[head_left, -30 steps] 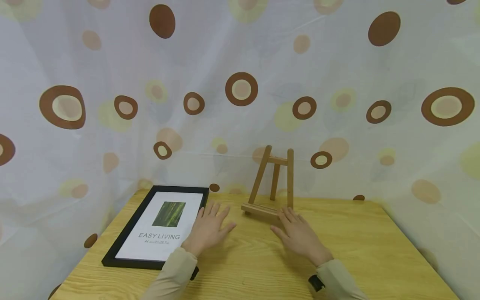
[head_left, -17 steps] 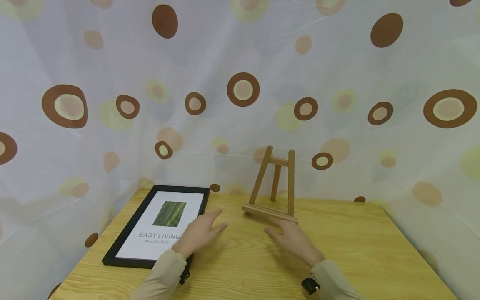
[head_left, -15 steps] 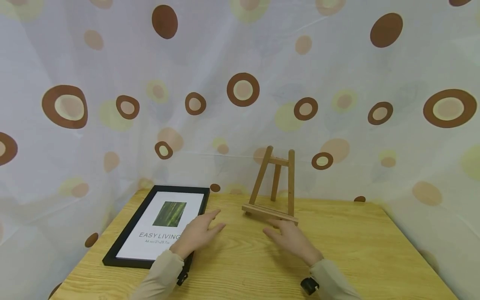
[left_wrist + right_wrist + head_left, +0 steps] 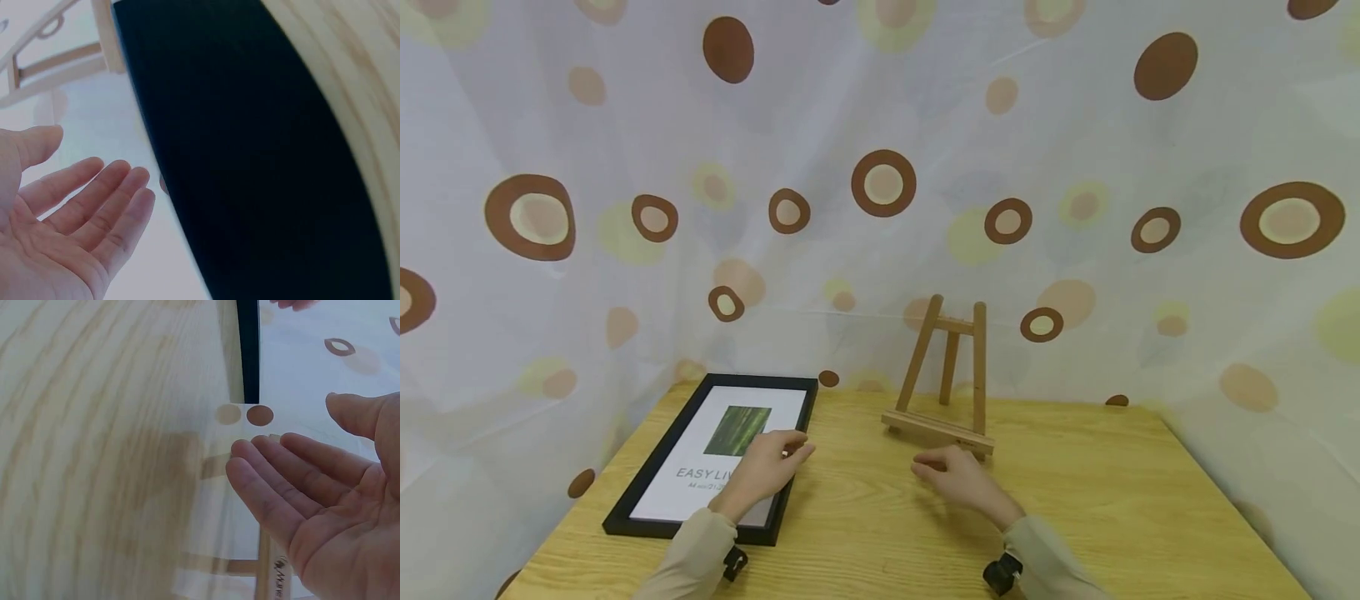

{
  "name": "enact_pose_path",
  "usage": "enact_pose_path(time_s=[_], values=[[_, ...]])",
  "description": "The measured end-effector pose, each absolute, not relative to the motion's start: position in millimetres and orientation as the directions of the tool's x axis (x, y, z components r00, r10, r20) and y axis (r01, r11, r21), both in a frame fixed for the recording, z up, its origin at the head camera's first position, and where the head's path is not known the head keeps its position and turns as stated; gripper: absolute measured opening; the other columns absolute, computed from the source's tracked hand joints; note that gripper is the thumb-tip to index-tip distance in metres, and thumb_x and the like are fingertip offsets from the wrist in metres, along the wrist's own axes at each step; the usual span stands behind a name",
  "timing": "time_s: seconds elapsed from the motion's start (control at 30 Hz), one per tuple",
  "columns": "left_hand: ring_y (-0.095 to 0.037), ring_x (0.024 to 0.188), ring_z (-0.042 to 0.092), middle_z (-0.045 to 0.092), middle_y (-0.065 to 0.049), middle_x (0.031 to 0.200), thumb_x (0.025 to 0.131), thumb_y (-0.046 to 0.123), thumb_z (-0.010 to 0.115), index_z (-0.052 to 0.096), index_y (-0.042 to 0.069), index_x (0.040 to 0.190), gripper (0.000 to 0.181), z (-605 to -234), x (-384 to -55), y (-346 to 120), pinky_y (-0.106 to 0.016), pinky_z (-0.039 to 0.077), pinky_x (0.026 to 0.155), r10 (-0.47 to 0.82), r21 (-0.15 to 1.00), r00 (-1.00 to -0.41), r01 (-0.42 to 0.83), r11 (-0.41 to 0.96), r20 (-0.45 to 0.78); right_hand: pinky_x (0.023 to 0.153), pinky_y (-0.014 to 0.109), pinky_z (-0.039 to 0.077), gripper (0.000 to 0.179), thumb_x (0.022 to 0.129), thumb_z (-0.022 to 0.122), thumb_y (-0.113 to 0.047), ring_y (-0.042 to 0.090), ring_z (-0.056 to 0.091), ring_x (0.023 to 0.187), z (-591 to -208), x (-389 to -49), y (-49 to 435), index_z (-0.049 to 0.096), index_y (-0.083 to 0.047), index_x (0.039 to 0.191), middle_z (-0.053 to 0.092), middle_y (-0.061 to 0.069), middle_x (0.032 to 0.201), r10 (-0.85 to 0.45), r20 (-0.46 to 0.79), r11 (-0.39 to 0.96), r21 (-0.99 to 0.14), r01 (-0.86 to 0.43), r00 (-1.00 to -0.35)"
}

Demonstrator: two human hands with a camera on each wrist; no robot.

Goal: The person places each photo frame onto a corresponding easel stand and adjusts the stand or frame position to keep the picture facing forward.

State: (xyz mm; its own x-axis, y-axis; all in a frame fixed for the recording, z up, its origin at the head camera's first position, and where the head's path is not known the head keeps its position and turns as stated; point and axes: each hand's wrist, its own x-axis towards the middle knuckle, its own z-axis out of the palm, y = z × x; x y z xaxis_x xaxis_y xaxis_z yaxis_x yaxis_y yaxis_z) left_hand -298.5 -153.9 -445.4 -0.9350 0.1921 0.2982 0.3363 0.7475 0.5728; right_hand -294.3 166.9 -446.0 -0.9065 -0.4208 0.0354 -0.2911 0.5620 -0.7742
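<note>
My left hand [image 4: 763, 468] hovers over the right side of a black picture frame [image 4: 662, 492] lying on the table, hiding part of its "EASY LIVING" lettering. Its fingers are loosely bent with nothing held, and the frame's dark edge [image 4: 244, 150] fills much of the left wrist view. My right hand [image 4: 964, 483] is just in front of a small wooden easel [image 4: 940, 427], fingers relaxed, palm bare in the right wrist view. The easel stands upright on its legs, its front ledge [image 4: 274, 581] showing printed lettering behind my fingers.
The light wood table [image 4: 1112, 492] spreads under everything, with a strip of bare wood between the frame and the easel. A white curtain [image 4: 820, 100] with brown and yellow spots hangs at the back and sides. A dark wrist device [image 4: 1002, 575] sits by each sleeve.
My right hand has drawn back from the easel's ledge toward me and left. My left hand has moved left and nearer, over the frame. The spread fingers of both have bent loosely.
</note>
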Motion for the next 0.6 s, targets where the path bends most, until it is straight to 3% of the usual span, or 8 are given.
enact_pose_path(time_s=[0.27,0.6], values=[[-0.019,0.093,0.067,0.073,-0.002,0.102,0.096,0.023,0.065,0.073,0.007,0.112,0.024,-450.9,-306.2,-179.2,-0.040,0.056,0.082,0.119,0.652,-0.956,0.270,0.708,0.268,0.084,0.039,0.059,0.050,0.100,0.057,-0.026,0.033,0.068,0.103,-456.9,-300.0,161.9,0.053,0.012,0.132,0.065,0.027,0.120,-0.388,-0.038,0.367,-0.923,-0.117,-0.921],[-0.017,0.083,0.069,0.073,-0.007,0.092,0.097,0.018,0.063,0.071,0.002,0.111,0.023,-450.2,-309.7,-211.3,-0.028,0.057,0.071,0.054,0.747,-0.965,0.235,0.622,0.258,0.084,0.036,0.059,0.047,0.100,0.057,-0.020,0.027,0.070,0.099,-468.8,-307.3,146.0,0.051,0.015,0.132,0.066,0.026,0.117,-0.363,-0.100,0.227,-0.974,0.016,-0.926]])
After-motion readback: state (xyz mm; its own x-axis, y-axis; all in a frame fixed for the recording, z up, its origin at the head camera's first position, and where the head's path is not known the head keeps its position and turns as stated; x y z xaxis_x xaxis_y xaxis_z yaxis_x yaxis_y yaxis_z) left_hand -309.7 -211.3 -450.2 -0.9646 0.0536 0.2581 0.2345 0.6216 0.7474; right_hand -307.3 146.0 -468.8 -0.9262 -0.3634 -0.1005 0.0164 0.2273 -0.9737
